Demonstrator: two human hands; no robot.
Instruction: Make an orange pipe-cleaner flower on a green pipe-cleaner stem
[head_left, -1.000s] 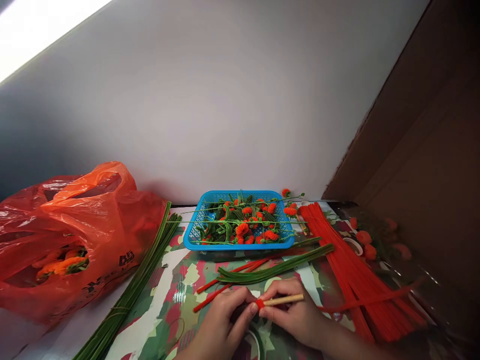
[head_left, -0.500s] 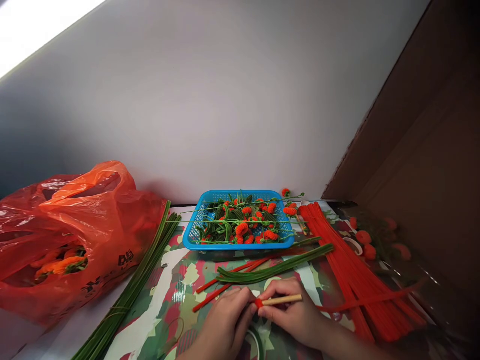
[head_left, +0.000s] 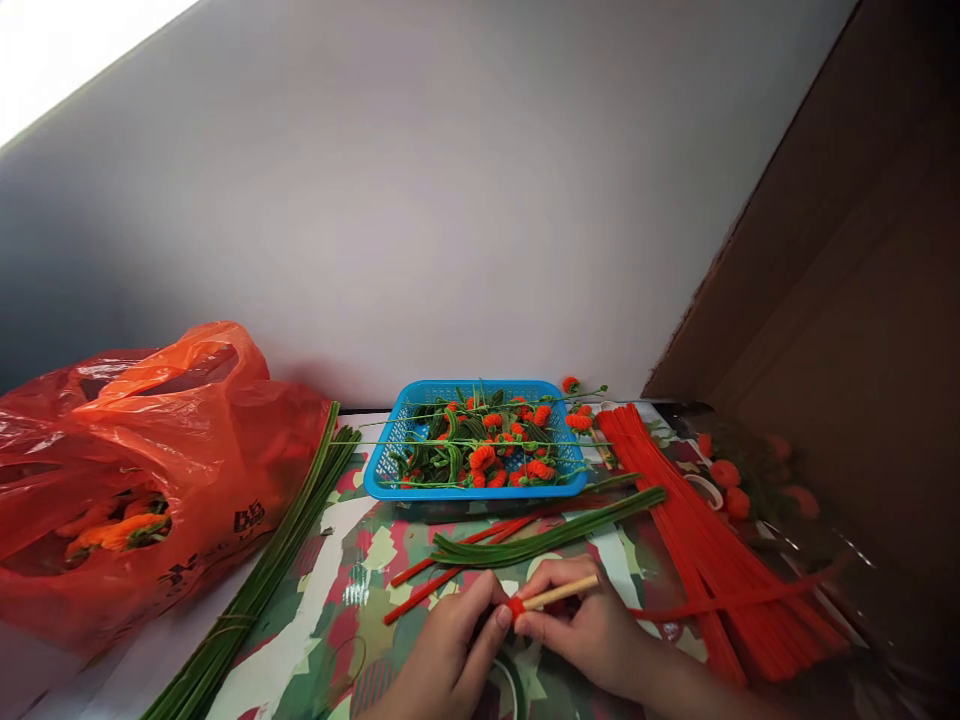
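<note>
My left hand (head_left: 459, 645) pinches a short red pipe cleaner coil (head_left: 516, 607) between thumb and forefinger. The coil sits around the end of a thin wooden stick (head_left: 562, 592). My right hand (head_left: 589, 635) grips that stick near the coil, its fingers curled and the bare end pointing right. Under my hands lies a roll of tape (head_left: 516, 690), partly covered. Just beyond them rest loose green pipe cleaners (head_left: 547, 535) and red pipe cleaners (head_left: 424, 592).
A blue basket (head_left: 476, 493) holds red flowers with green stems. Left stand an orange plastic bag (head_left: 217, 480) and a bundle of green pipe cleaners (head_left: 255, 590). To the right spreads a red bundle (head_left: 720, 550), near a white tape ring (head_left: 703, 492) and a cardboard panel (head_left: 840, 300).
The wooden stick has tilted, its bare end rising slightly. My left thumb has shifted a little upward against the red coil. The things on the table have stayed in place.
</note>
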